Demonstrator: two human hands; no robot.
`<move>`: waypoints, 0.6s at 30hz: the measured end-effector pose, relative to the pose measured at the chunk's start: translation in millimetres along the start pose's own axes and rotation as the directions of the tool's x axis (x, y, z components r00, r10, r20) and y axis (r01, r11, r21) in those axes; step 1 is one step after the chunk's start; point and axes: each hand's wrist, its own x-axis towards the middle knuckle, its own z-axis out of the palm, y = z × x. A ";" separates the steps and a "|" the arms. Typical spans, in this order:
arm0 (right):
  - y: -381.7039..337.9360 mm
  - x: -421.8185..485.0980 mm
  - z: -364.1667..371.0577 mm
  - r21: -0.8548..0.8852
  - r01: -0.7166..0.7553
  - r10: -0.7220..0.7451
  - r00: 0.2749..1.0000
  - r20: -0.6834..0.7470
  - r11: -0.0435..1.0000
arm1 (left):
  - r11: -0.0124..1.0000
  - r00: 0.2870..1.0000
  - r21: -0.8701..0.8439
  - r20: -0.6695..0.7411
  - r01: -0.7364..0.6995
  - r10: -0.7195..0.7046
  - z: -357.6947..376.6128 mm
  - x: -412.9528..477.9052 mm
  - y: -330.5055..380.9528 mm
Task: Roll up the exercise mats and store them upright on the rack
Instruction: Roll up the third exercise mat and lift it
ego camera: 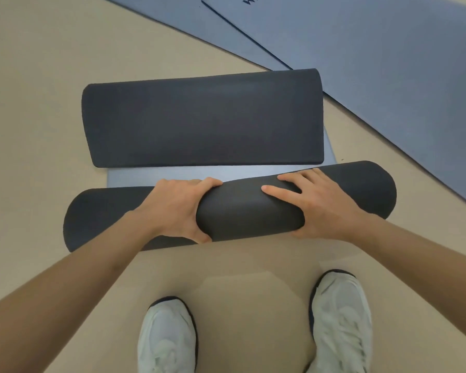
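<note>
progress: early | mat roll (248,208) under both hands, nearly wound | left hand (178,208) grips it | right hand (320,208) presses, fingers spread, thumb possibly tucked under | mat's far end (202,119) just beyond hands, unrolled | blue mats (388,63) beyond right hand, flat | rack out of view

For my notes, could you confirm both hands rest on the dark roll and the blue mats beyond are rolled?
Left hand and right hand do rest on the dark roll, but the head view shows the blue mats lying flat.
</note>
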 end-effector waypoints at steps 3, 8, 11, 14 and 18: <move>-16.4 -21.2 -4.4 0.082 -0.001 -0.007 0.996 0.091 0.997 | 0.999 0.997 -0.048 0.071 0.016 -0.013 11.3 -31.3 11.9; -40.6 -48.5 -1.0 0.162 -0.001 -0.045 0.960 0.276 0.987 | 0.993 0.989 -0.116 0.145 0.030 -0.013 36.8 -72.3 29.6; -42.4 -49.2 -0.8 0.184 -0.013 -0.042 0.956 0.292 0.983 | 0.998 0.995 -0.039 -0.092 -0.053 0.049 58.3 -88.5 53.2; -38.0 -37.8 -8.8 0.217 -0.052 -0.029 0.935 0.353 0.975 | 0.996 0.960 -0.040 -0.273 -0.084 0.070 76.4 -87.1 85.8; -18.8 -23.5 -21.8 0.623 -0.371 0.097 0.899 0.428 0.688 | 0.995 0.922 -0.077 -0.387 -0.055 0.021 89.2 -73.2 89.2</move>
